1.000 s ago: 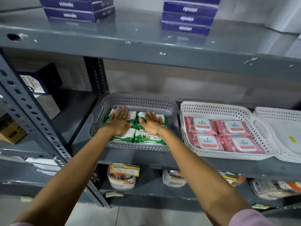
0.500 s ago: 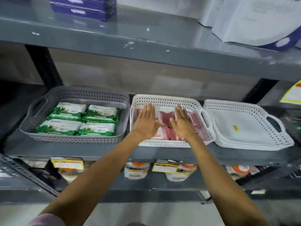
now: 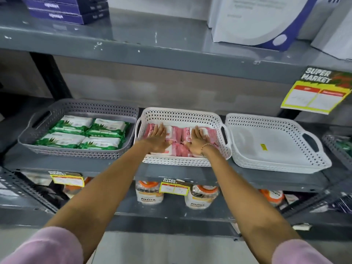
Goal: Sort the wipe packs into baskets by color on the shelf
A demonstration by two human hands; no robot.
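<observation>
Two hands lie flat, fingers spread and holding nothing, on the pink wipe packs in the middle white basket. The left hand presses the left side of the stack and the right hand, with a bracelet at the wrist, presses the right side. A moment earlier both palms were pressing the green wipe packs in the grey basket to the left; they have since moved one basket over. That suggests the green packs are settled, four of them lying neatly in a two-by-two block, and the pink ones are now being patted level. Sorting looks close to finished.

To the right, touching the pink basket, sits an empty white basket with only a small yellow sticker on its floor. All three baskets stand in a row on the grey metal shelf. A yellow supermarket price tag hangs from the shelf above at far right, clear of the hands. Jars with orange lids stand on the shelf below. Nothing blocks the reach.
</observation>
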